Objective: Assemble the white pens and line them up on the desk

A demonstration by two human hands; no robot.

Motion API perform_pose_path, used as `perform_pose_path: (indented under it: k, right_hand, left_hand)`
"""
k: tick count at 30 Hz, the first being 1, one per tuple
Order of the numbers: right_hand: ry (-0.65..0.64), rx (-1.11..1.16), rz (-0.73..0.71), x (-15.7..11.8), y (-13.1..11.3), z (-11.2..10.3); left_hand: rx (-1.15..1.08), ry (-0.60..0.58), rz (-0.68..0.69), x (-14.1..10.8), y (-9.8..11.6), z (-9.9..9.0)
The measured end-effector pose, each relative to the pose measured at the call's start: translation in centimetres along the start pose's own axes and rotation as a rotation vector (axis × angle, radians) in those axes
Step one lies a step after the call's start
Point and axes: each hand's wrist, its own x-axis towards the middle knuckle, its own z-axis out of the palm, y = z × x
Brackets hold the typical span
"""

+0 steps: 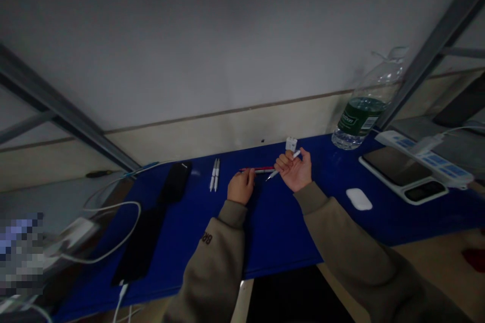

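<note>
My left hand (241, 186) is closed over the blue table, its thumb and fingers pinching one end of a slim red pen (264, 168). That pen points right toward my other hand, and part of it is hidden by my fingers. My right hand (296, 170) is turned palm up, with its fingers curled around a white pen (273, 174) whose tip slants down to the left. To the left of my left hand, two white-and-grey pens (214, 174) lie side by side. A small white charger plug (291, 143) sits just behind my right hand.
At the right stand a large water bottle (359, 111), a kitchen scale (401, 171), a white power strip (428, 159) and a white earbud case (358, 199). On the left lie a black phone (177, 180), a black tablet-like device (140, 245) and white cables (138, 217). A wall rises behind the blue table (280, 232).
</note>
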Motion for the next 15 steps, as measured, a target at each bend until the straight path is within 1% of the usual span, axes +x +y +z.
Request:
perform_pose_path:
  k: [2,5,7,12,15]
  right_hand:
    - [0.026,0.076,0.006,0.04,-0.11,0.07]
    - [0.086,0.115,0.042,0.11,-0.18,0.11]
    - [0.093,0.161,0.069,0.16,-0.14,0.05]
    - [-0.015,0.407,0.09,0.13,0.02,-0.16]
    - [-0.035,0.47,0.098,0.05,-0.01,-0.16]
  left_hand:
    - [0.063,-0.005,-0.001,-0.01,-0.18,0.06]
    - [0.104,-0.025,0.023,-0.09,-0.26,0.23]
    - [0.115,-0.023,0.042,-0.14,-0.27,0.32]
    - [0.133,-0.019,0.052,-0.12,-0.23,0.23]
    - [0.154,-0.023,0.038,-0.07,-0.14,0.13]
